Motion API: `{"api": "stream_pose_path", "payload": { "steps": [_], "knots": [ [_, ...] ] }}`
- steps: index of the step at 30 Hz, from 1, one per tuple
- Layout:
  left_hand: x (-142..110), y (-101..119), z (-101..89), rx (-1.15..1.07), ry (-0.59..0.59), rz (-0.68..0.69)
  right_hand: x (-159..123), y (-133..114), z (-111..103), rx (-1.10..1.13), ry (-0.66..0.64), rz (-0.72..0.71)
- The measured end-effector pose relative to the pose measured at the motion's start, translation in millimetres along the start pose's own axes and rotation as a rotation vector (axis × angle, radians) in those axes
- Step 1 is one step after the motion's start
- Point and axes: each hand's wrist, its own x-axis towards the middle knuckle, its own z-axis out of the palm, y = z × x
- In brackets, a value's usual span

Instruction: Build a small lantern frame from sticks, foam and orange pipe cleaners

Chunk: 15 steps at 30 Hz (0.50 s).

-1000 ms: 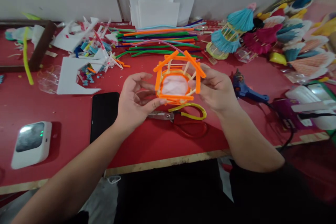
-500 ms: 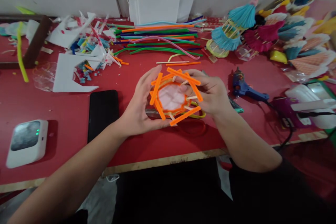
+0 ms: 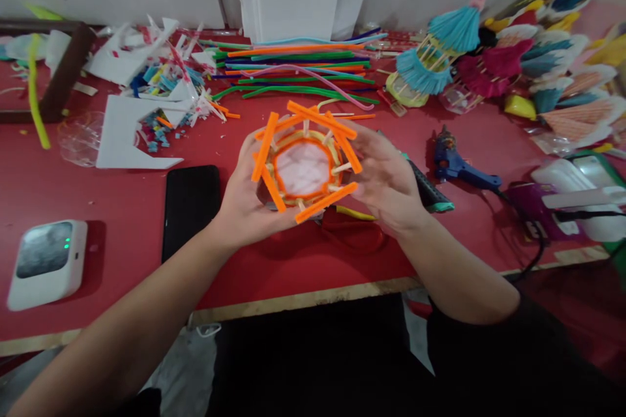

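Above the red table's front, my left hand is wrapped round the left side of a small craft frame. Short orange pipe-cleaner pieces form its jagged top ring, pale wooden sticks stand below them, and a white base with orange edging shows inside. My right hand, slightly blurred, is at the frame's right side with fingers apart and curved. Its thumb tip is close to an orange piece; whether they touch is unclear. Under the hands lie a red loop, a yellow strip and a dark cutter-like tool with green ends.
A phone and a white device lie left. Coloured pipe cleaners and foam scraps are at the back. A blue glue gun with a cord lies right, below blue paper-roofed crafts.
The craft frame has moved left and slightly up with my left hand. My right hand's fingers have loosened from its right side, uncovering more of the dark tool.
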Motion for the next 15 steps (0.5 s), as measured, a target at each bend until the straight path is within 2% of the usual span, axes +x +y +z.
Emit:
{"api": "stream_pose_path", "payload": {
  "steps": [3,6,10,15],
  "knots": [
    [-0.4,2.2,-2.1,-0.002,-0.051,-0.014,-1.6,-7.4,6.5,0.026,0.005,-0.007],
    [0.7,2.3,-1.0,0.002,-0.022,0.018,-2.3,-8.8,10.9,0.041,0.048,-0.056],
    [4.3,5.2,-0.7,-0.053,-0.03,0.043,-2.7,-4.7,10.8,-0.146,0.098,-0.172],
    [3.1,6.8,0.4,-0.084,-0.062,-0.06,-1.2,-3.9,8.8,-0.277,0.088,-0.263]
  ]
}}
